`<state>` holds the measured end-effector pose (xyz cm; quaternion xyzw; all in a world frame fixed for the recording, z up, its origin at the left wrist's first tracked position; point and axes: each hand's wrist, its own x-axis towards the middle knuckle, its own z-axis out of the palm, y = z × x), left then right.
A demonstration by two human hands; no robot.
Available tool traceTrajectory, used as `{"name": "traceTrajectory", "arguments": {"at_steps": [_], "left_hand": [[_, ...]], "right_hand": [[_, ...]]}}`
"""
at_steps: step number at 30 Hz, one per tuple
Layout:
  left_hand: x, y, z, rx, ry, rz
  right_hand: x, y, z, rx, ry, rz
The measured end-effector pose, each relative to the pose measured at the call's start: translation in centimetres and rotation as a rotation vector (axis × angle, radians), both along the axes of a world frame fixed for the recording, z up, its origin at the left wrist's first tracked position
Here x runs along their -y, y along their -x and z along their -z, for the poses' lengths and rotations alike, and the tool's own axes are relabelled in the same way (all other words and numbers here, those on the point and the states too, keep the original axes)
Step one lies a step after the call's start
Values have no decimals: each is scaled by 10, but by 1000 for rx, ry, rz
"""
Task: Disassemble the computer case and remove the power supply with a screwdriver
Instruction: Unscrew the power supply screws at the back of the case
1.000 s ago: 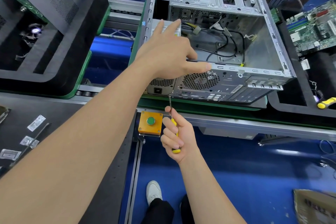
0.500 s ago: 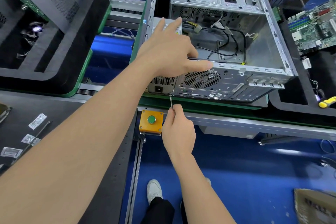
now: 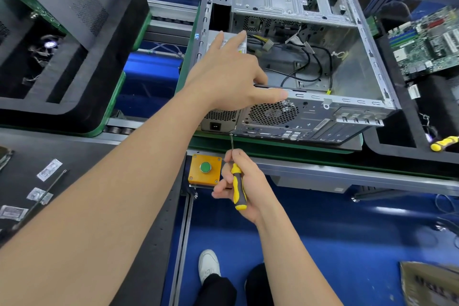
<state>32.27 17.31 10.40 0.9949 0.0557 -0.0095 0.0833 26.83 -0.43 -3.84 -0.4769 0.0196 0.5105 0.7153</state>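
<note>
Bare metal computer case (image 3: 298, 62) lies open on its side, power supply (image 3: 221, 120) in the near-left corner under the left hand (image 3: 231, 74), fingers spread flat, gripping nothing. Right hand (image 3: 244, 181) is closed around the screwdriver (image 3: 237, 181), tip at the rear panel's bottom edge. Looks like a power supply screw is coming out; next, seat the tip squarely and turn.

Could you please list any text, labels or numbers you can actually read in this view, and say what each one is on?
None can be read.
Power supply label: print too small, partly under the left hand.
Packets on the bench: blurred.
Cardboard box: dark lettering, blurred.
Motherboard: markings too small.
</note>
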Motion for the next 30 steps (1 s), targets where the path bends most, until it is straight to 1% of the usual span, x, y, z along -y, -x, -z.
{"name": "traceTrajectory", "arguments": {"at_steps": [3, 4, 5, 7, 9, 10, 11, 13, 14, 15, 16, 18, 19, 20, 21, 23, 25, 26, 28, 30], "left_hand": [[0, 0, 0, 5, 6, -1], [0, 0, 0, 4, 7, -3], [0, 0, 0, 3, 9, -4], [0, 0, 0, 3, 12, -4], [0, 0, 0, 5, 9, 1], [0, 0, 0, 4, 8, 1], [0, 0, 0, 2, 8, -1], [0, 0, 0, -3, 5, -4], [0, 0, 0, -4, 3, -4], [1, 0, 0, -3, 3, -3], [1, 0, 1, 0, 6, -4], [1, 0, 1, 8, 16, -5], [0, 0, 2, 9, 20, -7], [0, 1, 2, 9, 22, -8], [0, 1, 2, 9, 23, -9], [0, 0, 2, 7, 19, -9], [0, 0, 2, 9, 14, -6], [0, 0, 2, 12, 14, -3], [-1, 0, 2, 13, 19, -3], [0, 1, 1, 9, 23, -6]], "right_hand": [[0, 4, 5, -371, -275, 44], [-1, 7, 5, -464, -373, 61], [-2, 8, 3, -524, -427, 87], [-4, 6, 0, -600, -473, 142], [-8, 7, 1, -602, -464, 162], [-9, 6, 1, -542, -404, 158], [-10, 5, 2, -433, -311, 149], [-9, 4, 3, -179, -125, 125], [-10, 4, 4, -21, -20, 114], [-11, 4, 5, 178, 112, 90], [-14, 6, 5, 416, 290, 42], [-21, 9, 6, 901, 736, -82], [-24, 13, 7, 1085, 922, -131], [-28, 18, 8, 1197, 1046, -137], [-30, 22, 9, 1245, 1093, -111], [-32, 25, 8, 1221, 1087, -44], [-31, 24, 6, 1143, 993, 21], [-30, 22, 4, 1063, 920, 53], [-29, 19, 1, 811, 768, 116], [-25, 16, -1, 574, 649, 132]]}}
